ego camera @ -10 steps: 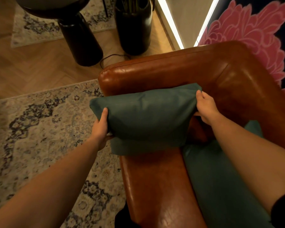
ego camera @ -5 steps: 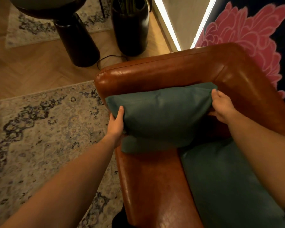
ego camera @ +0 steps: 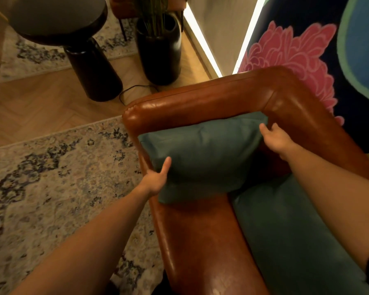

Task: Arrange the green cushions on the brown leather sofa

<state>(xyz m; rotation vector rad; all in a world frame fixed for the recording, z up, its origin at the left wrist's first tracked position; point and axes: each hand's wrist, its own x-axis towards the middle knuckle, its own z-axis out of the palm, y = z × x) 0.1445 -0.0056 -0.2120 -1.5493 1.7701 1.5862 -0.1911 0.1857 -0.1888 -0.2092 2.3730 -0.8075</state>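
A green cushion (ego camera: 202,154) leans in the corner of the brown leather sofa (ego camera: 200,235), its top edge against the backrest and its lower part over the armrest. My left hand (ego camera: 157,177) grips the cushion's lower left side, thumb up on its front face. My right hand (ego camera: 274,140) holds its right edge, fingers curled around the corner. A second green cushion (ego camera: 285,231) lies flat on the seat at the lower right, partly under my right forearm.
A patterned rug (ego camera: 51,177) covers the wooden floor left of the sofa. A black round side table (ego camera: 90,64) and a black planter (ego camera: 160,50) stand beyond the armrest, with a cable on the floor. A floral wall (ego camera: 296,52) is behind the sofa.
The cushion has moved right and back, into the sofa corner, with both hands still on its sides.
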